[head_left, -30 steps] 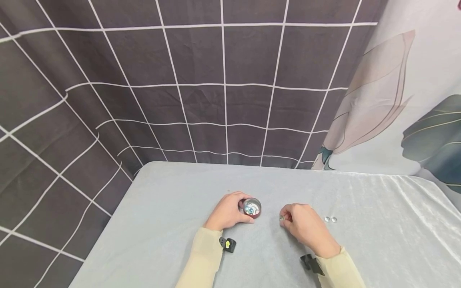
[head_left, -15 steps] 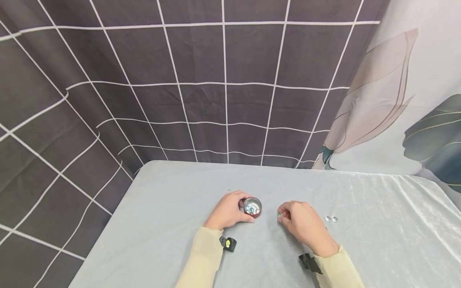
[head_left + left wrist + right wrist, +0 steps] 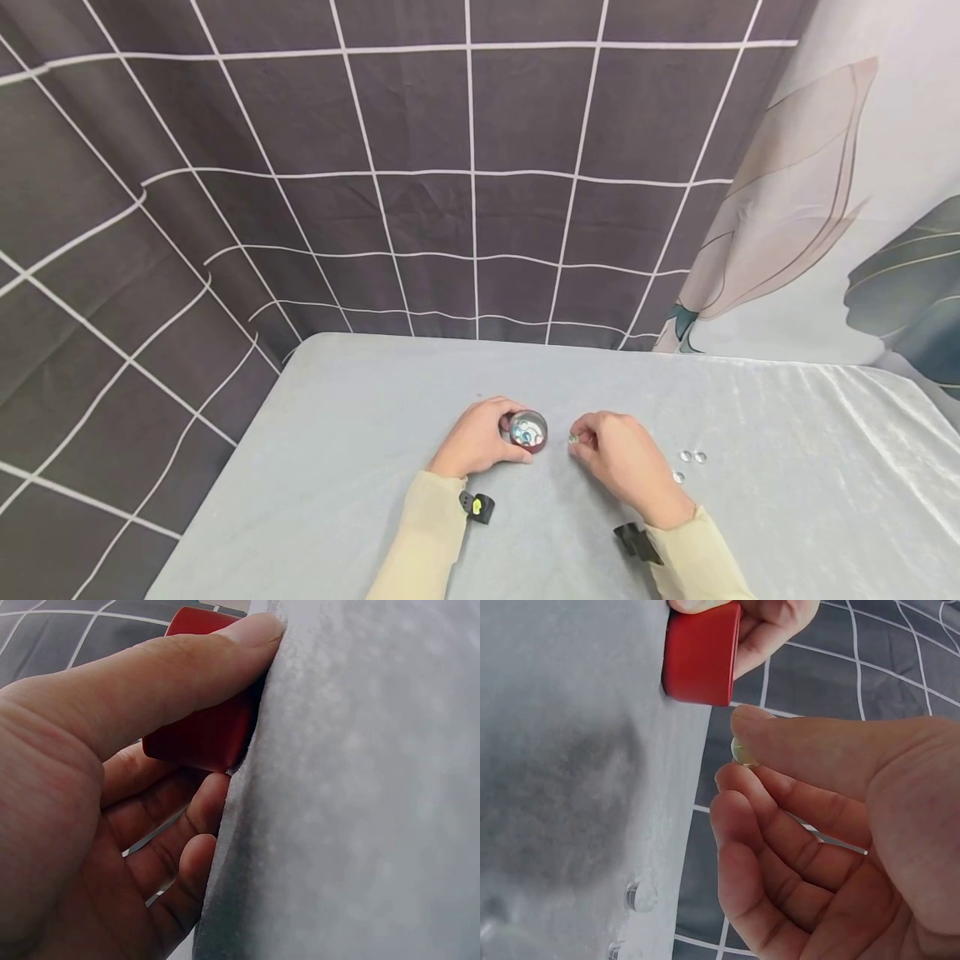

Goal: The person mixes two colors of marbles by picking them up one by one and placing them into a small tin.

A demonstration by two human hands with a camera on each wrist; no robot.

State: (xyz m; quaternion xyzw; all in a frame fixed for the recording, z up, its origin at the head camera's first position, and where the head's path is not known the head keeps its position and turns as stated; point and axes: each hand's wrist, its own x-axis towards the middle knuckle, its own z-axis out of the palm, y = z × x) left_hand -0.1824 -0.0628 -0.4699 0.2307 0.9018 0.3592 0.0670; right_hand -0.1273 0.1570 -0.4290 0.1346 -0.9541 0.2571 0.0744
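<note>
Left hand (image 3: pixel 478 437) curls thumb and fingers round red cup (image 3: pixel 528 431), bracing it upright on grey cloth (image 3: pixel 345 450) so it cannot tip. Right hand (image 3: pixel 626 467) pinches one glass bead (image 3: pixel 743 752) just beside the rim; three loose beads (image 3: pixel 691 461) lie further right

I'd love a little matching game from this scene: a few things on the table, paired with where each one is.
Things:
1. red cup
2. glass bead
3. loose beads
4. left hand

Places:
A. lying on the cloth beyond the right hand
B. gripping the cup
C. pinched by the right hand
D. standing on the table, beads inside

Pairs: 1-D, 2-C, 3-A, 4-B
</note>
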